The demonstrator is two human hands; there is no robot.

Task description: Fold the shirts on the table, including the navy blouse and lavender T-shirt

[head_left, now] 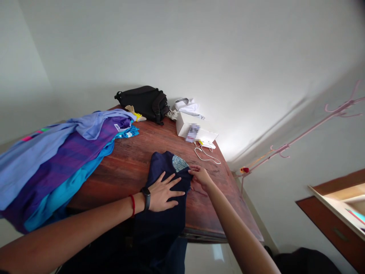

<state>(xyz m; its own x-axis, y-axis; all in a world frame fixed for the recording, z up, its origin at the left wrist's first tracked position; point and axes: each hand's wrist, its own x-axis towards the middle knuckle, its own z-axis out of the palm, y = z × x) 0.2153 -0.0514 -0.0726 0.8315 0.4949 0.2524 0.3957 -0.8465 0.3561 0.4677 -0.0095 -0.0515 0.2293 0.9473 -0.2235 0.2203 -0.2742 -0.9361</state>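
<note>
A dark navy garment (pixel 159 167) lies on the wooden table, its lower part hanging over the front edge toward me. A patterned light-blue patch (pixel 179 163) shows at its neck opening. My left hand (pixel 164 192) rests flat on the fabric with fingers spread; a black band and a red cord circle that wrist. At the garment's upper right edge, my right hand (pixel 199 176) pinches the cloth between thumb and fingers. Part of the garment is hidden beneath my left hand and forearm.
Purple, lavender and turquoise clothes (pixel 76 152) are heaped over the left of the wooden table (pixel 134 142). Farther back are a black bag (pixel 142 101), a white box (pixel 184 123), white cloth (pixel 188 105) and a white cable (pixel 209 158). A pink coat stand (pixel 308 133) leans across the right.
</note>
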